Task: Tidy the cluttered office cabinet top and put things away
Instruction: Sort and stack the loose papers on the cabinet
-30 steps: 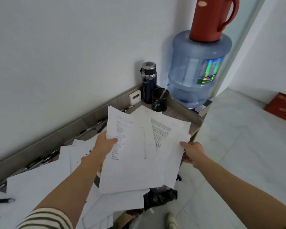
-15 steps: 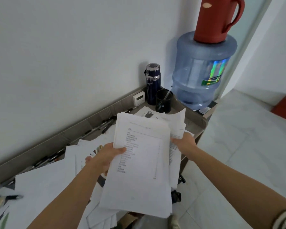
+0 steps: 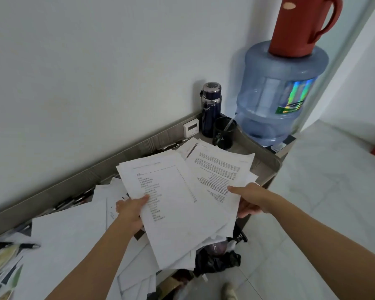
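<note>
A fanned stack of printed white papers (image 3: 182, 204) hangs above the cabinet top. My left hand (image 3: 131, 210) grips its left edge, thumb on the top sheet. My right hand (image 3: 248, 199) grips the right edge, thumb on top and fingers underneath. More loose white sheets (image 3: 69, 234) cover the grey cabinet top (image 3: 243, 146) below and to the left. The top page carries a list of short lines; the sheet fanned out to the right shows dense text.
At the cabinet's far corner stand a dark blue flask (image 3: 210, 109), a black pen cup (image 3: 223, 133) and a small white display (image 3: 191, 127). A blue water jug (image 3: 277, 94) carries a red thermos (image 3: 299, 24). Pens lie along the back rail. A black bag (image 3: 217, 259) sits on the tiled floor.
The stack, squared up half a second ago, has fanned out to the right again. My right hand has moved right and lower along its edge. The view has shifted slightly.
</note>
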A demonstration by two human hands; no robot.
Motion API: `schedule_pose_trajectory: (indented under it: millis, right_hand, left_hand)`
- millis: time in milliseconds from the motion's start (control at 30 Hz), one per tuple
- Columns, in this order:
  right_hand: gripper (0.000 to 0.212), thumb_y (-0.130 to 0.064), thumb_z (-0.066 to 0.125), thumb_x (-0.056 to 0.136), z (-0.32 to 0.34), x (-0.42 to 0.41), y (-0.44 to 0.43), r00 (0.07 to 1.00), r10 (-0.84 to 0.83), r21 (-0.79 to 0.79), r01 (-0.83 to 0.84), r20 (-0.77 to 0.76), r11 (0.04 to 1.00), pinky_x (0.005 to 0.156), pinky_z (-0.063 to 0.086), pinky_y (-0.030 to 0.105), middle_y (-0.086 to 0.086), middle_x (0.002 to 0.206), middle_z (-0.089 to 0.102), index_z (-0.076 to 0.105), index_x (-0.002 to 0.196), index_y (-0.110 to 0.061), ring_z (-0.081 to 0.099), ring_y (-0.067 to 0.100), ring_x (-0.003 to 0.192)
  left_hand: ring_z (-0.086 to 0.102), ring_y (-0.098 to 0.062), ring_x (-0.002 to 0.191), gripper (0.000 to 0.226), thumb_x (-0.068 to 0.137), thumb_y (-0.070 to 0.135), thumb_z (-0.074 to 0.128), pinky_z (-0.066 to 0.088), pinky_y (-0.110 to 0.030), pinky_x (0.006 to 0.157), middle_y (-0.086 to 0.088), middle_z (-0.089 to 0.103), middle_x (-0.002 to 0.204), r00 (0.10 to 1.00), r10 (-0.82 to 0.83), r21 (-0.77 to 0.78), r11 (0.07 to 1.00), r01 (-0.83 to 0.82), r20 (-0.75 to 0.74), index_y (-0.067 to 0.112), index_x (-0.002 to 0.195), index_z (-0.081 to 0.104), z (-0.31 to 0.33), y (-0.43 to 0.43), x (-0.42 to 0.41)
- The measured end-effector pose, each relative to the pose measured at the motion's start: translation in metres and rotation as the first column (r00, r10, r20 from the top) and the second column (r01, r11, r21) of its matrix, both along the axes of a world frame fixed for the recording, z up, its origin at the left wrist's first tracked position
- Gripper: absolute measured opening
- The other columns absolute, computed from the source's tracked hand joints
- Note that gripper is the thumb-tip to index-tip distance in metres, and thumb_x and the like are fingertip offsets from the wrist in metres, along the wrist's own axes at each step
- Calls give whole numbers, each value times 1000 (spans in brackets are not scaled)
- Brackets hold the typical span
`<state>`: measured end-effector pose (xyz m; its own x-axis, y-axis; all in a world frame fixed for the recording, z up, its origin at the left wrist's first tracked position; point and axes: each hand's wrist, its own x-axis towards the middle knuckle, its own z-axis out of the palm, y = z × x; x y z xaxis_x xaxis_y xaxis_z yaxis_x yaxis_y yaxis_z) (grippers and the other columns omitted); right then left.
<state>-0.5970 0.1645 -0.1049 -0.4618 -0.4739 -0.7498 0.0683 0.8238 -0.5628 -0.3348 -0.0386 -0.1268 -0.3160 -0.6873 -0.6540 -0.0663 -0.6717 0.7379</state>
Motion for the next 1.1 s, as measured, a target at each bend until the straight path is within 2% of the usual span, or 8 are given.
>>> schedule_pose_trajectory:
  millis: [133,300,533,667,733,900,1033,1100]
  right_hand:
    - [33,-40,63,93,-6,-1,-10,973,-223,-210,206,-61,956,51,56,27,4,83,74,64,105,-9,71,19,63]
    - [21,-13,66,92,-16,4,-26,922,-384,-315,380,49,870,71,57,39,7,107,70,60,111,-8,68,24,86]
    - [17,-9,63,91,27,-5,-54,952,-287,-511,197,-103,837,74,56,38,7,100,68,63,107,-6,67,23,88]
    - [23,-2,63,89,58,-30,-67,948,-303,-587,195,-92,786,85,56,50,10,108,70,64,112,0,68,31,96]
    - [23,1,60,91,66,-40,-69,950,-299,-595,186,-95,782,73,57,41,8,104,69,62,113,2,68,28,88]
    - [20,2,63,89,60,-45,-77,983,-160,-545,88,-87,834,68,57,38,14,108,71,65,109,1,69,32,92]
    - [25,3,65,87,48,-19,-90,997,45,-458,-11,62,889,87,55,52,13,110,72,66,112,-1,70,35,98]
    - [30,1,66,87,43,-2,-101,991,101,-447,-49,91,893,88,56,51,12,110,73,64,117,-2,70,34,98]
  left_hand:
    - [63,-29,84,9,93,0,57,48,-55,85,-13,66,97,988,-153,-11,988,153,22,7,95,61,7,9,-14]
    - [65,-36,104,30,92,5,59,58,-50,76,-19,66,119,968,-248,-38,968,247,-28,6,121,60,10,-5,10]
    - [68,-34,103,85,52,26,95,58,-49,78,-20,64,124,922,-319,-128,946,297,-221,8,126,59,45,-40,49]
    - [71,-27,94,27,90,12,58,59,-46,76,-12,70,114,922,-194,-178,974,140,-335,12,117,66,74,-50,51]
    - [73,-23,89,32,98,11,44,60,-43,73,-8,73,107,902,-114,-153,987,54,-417,15,103,75,79,-56,59]
    - [72,-23,89,28,83,14,57,61,-40,70,-9,72,106,858,-49,-93,996,2,-511,10,102,76,82,-57,73]
    - [70,-26,95,87,49,17,95,59,-42,77,-13,70,112,836,-111,-90,993,74,-538,4,127,60,80,-48,64]
    - [70,-27,98,83,44,19,97,58,-43,81,-13,70,113,801,-138,-103,990,96,-582,4,120,66,80,-45,58]
